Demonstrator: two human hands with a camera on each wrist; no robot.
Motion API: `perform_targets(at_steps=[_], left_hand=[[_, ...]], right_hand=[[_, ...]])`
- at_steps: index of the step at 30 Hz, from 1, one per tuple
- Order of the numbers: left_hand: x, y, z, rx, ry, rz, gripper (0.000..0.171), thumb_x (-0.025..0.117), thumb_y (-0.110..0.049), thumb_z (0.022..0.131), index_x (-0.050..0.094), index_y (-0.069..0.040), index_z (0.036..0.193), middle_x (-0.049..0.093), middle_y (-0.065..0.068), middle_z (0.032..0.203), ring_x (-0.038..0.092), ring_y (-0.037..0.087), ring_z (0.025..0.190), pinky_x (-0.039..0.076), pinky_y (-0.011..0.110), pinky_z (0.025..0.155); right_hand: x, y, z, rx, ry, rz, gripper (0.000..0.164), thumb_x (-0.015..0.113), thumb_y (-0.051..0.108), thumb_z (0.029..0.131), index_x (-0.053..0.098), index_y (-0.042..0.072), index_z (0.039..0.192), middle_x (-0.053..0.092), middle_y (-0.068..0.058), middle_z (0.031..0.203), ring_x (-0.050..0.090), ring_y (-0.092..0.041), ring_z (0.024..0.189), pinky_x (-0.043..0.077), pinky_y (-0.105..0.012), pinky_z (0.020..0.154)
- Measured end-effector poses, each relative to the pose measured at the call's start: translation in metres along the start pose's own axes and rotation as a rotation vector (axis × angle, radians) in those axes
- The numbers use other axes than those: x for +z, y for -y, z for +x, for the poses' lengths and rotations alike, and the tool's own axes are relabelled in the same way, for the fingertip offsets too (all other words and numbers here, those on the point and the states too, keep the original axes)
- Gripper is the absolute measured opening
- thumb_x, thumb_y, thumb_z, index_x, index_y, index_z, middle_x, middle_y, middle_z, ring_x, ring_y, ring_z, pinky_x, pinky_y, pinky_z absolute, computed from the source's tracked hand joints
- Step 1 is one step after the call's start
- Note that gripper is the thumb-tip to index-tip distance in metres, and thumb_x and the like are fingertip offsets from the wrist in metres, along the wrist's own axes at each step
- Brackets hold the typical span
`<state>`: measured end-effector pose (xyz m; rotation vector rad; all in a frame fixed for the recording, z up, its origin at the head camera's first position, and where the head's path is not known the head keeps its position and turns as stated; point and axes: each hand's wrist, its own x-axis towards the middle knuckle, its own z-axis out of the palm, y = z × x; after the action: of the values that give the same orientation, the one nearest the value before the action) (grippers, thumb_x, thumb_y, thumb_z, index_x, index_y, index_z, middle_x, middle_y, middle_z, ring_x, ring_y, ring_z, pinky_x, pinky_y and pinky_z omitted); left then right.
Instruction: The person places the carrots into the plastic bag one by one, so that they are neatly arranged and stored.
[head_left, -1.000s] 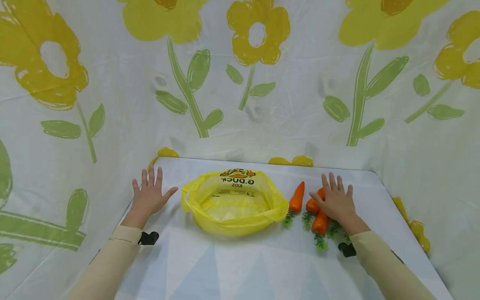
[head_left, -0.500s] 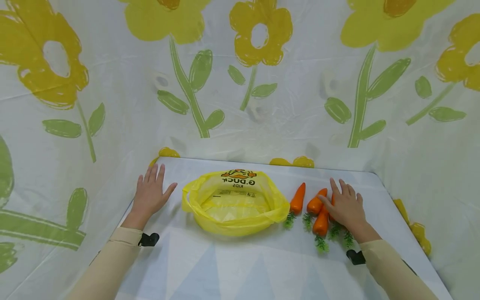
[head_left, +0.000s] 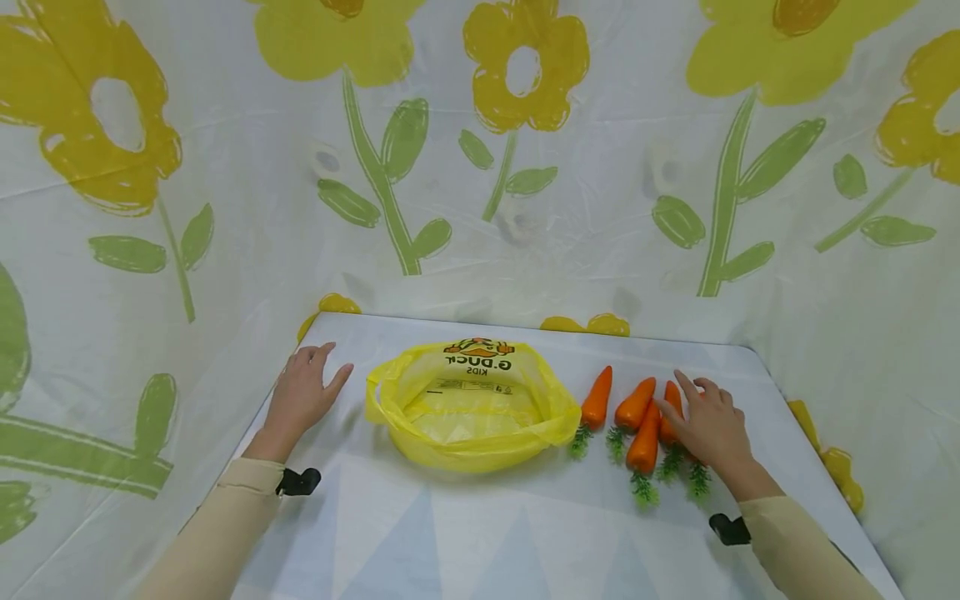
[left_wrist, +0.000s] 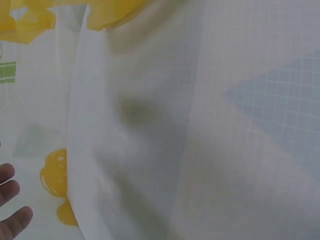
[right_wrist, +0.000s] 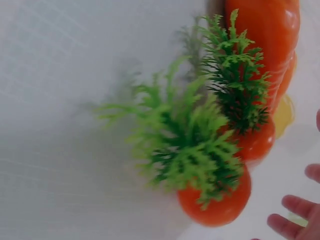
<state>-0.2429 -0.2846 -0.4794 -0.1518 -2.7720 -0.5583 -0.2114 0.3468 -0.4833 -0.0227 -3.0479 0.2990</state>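
Observation:
A yellow plastic bag [head_left: 465, 454] with a printed duck stands with its mouth spread, near the table's middle. To its right lie several orange toy carrots [head_left: 642, 447] with green leafy tops, one largely hidden under my right hand [head_left: 712, 429]. That hand is over the rightmost carrots with fingers slightly bent and holds nothing. In the right wrist view its fingertips show at the right edge, beside the carrots [right_wrist: 217, 207]. My left hand [head_left: 300, 396] is left of the bag, fingers loosely bent, holding nothing. Part of the bag [left_wrist: 112, 12] shows atop the left wrist view.
The table [head_left: 480, 542] has a pale cloth with blue triangles. A white curtain [head_left: 585, 258] printed with yellow flowers surrounds its back and sides. One carrot [head_left: 597, 400] lies right beside the bag, apart from the cluster. Each wrist has a black strap piece [head_left: 298, 482].
My right hand has moved right and slightly toward me, uncovering more carrots, its fingers bending more. The left hand stays in place while its fingers bend. Bag and carrots have not moved.

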Motion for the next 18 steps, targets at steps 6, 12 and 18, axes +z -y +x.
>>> perform_targets(at_steps=[6,12,18], left_hand=[[0.003,0.003,0.000,-0.083,0.087,-0.122,0.067,0.050,-0.049,0.105,0.045,0.003,0.146,0.045,0.033,0.137,0.046,0.049,0.123,0.044,0.065,0.098],[0.007,0.004,0.001,-0.085,0.136,-0.232,0.065,0.049,-0.049,0.105,0.044,0.000,0.147,0.055,0.027,0.127,0.053,0.044,0.117,0.046,0.060,0.096],[0.008,-0.001,0.000,-0.076,0.181,-0.323,0.063,0.045,-0.052,0.106,0.044,-0.005,0.148,0.059,0.024,0.125,0.056,0.043,0.118,0.049,0.061,0.095]], right_hand=[[0.006,-0.009,-0.007,0.038,0.012,0.071,0.079,0.045,0.061,0.102,0.036,0.002,0.153,0.036,-0.040,0.138,0.038,-0.060,0.116,0.044,-0.074,0.081],[0.007,-0.016,-0.013,0.077,0.008,0.120,0.078,0.043,0.061,0.102,0.039,0.000,0.149,0.032,-0.042,0.137,0.035,-0.062,0.115,0.044,-0.075,0.084],[0.007,-0.024,-0.018,0.092,0.031,0.174,0.078,0.042,0.062,0.103,0.040,-0.003,0.146,0.029,-0.046,0.137,0.032,-0.063,0.118,0.040,-0.075,0.092]])
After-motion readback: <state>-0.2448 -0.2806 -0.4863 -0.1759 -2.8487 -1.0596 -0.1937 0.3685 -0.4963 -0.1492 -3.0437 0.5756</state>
